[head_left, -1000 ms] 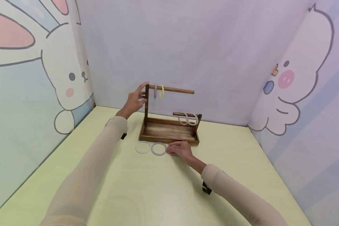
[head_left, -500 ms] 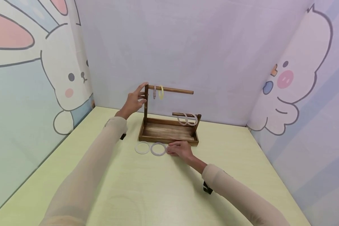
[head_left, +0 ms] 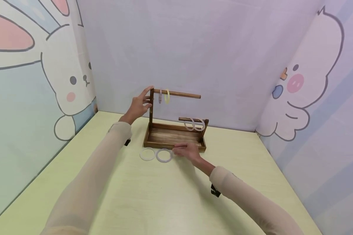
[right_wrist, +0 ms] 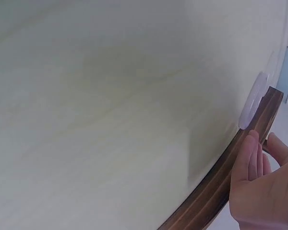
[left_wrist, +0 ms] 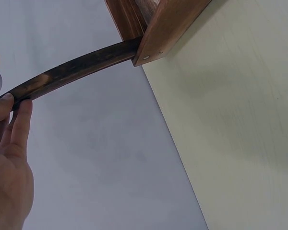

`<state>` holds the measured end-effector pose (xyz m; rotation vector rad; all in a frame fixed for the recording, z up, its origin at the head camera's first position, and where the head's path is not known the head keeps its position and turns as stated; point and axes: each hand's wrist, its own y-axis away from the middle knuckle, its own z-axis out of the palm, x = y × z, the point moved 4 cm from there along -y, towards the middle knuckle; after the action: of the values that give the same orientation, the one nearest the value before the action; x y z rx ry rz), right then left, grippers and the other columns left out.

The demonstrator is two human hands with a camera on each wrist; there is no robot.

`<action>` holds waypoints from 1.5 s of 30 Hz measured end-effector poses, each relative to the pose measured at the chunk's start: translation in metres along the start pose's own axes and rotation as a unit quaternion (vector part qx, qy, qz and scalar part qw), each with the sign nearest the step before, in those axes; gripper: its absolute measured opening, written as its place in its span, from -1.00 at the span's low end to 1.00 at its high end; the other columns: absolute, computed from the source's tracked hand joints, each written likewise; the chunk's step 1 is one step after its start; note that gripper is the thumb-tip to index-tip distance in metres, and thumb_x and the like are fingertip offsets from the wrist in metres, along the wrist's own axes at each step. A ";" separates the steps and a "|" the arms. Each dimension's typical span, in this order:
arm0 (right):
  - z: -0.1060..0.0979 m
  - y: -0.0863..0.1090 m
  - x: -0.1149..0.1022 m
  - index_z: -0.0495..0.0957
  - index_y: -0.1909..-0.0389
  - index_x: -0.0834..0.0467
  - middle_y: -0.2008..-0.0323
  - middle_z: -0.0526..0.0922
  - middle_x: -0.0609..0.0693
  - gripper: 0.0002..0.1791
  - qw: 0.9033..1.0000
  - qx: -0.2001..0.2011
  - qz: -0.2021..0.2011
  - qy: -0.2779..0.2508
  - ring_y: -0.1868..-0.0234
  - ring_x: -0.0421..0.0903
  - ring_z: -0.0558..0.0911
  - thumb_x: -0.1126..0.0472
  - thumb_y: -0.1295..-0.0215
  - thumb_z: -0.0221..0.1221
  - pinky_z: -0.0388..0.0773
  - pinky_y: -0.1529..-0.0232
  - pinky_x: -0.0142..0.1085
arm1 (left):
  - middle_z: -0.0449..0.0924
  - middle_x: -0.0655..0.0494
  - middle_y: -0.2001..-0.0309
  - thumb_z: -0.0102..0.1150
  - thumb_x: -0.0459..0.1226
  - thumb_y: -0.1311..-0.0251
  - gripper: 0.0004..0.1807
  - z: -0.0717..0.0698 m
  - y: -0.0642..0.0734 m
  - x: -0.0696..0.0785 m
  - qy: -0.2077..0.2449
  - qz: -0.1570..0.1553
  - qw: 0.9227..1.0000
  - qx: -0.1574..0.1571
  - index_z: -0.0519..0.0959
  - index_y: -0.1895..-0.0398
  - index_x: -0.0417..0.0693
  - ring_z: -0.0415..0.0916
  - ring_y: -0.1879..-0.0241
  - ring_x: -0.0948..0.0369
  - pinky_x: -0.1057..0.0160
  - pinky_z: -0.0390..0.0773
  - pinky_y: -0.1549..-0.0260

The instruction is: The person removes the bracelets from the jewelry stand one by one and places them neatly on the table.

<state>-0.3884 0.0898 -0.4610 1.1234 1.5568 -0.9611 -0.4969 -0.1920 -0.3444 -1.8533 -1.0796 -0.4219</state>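
Note:
A dark wooden bangle stand (head_left: 151, 114) has a tall left post, a short right post and a tray base. My left hand (head_left: 138, 105) grips the tall post near its top, thumb and fingers to either side of it in the left wrist view. My right hand (head_left: 187, 151) is over the tray's front edge, fingers fairly straight and thumb apart in the right wrist view; nothing shows between them. Just left of its fingertips lies a pale lilac bangle (head_left: 157, 159), beside a whitish bangle (head_left: 140, 157), both flat on the table.
On the upper bar (head_left: 185, 95) hang a brownish-pink bangle (head_left: 160, 98) and a yellow bangle (head_left: 168, 99). Two pale bangles (head_left: 204, 125) hang from the lower bar (head_left: 182, 119). Behind the table (head_left: 153, 195) rises a plain cloth wall (head_left: 176, 49), with cartoon-printed sides.
My right hand has risen slightly from the table beside the lilac bangle, toward the tray's front edge. The left hand keeps its grip on the post; the whole view has shifted a little.

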 end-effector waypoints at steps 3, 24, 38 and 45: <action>0.000 -0.001 -0.006 0.65 -0.04 0.52 0.14 0.76 0.35 -0.66 1.000 -0.002 -0.007 0.007 0.17 0.11 0.82 0.42 -0.30 0.38 0.73 0.04 0.07 | 0.48 -0.30 -0.37 0.19 -0.56 -0.38 0.01 -0.001 0.000 0.000 0.004 -0.002 1.000 -0.001 0.10 -0.61 0.60 0.57 -0.27 -0.11 -0.07 0.67 -0.11; -0.009 -0.023 -0.036 0.76 0.04 0.31 0.18 0.82 0.17 -0.72 0.996 0.051 -0.031 0.060 0.16 0.07 0.82 0.31 -0.25 0.47 0.74 0.05 0.05 | 0.56 -0.31 -0.27 0.22 -0.58 -0.34 0.03 -0.001 0.011 -0.008 0.009 0.002 1.000 0.013 0.12 -0.62 0.57 0.63 -0.20 -0.13 -0.09 0.67 -0.10; -0.010 -0.036 -0.058 0.73 -0.05 0.29 0.06 0.79 0.19 -0.67 0.992 0.071 -0.079 0.063 0.05 0.04 0.80 0.30 -0.29 0.44 0.76 0.07 -0.17 | 0.58 -0.30 -0.26 0.22 -0.58 -0.35 0.02 0.000 0.011 -0.004 0.017 0.012 1.000 0.010 0.12 -0.61 0.60 0.62 -0.21 -0.11 -0.07 0.68 -0.08; -0.012 -0.040 -0.073 0.72 -0.06 0.32 0.07 0.79 0.24 -0.66 0.988 0.086 -0.108 0.065 0.05 0.09 0.80 0.31 -0.29 0.43 0.75 0.02 -0.08 | 0.56 -0.29 -0.29 0.21 -0.57 -0.36 0.02 0.002 0.005 0.000 0.010 0.014 1.000 0.007 0.11 -0.60 0.63 0.61 -0.22 -0.11 -0.07 0.68 -0.10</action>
<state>-0.4209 0.0753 -0.3845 1.1733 1.7538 -1.2057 -0.4926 -0.1912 -0.3480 -1.8462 -1.0394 -0.4147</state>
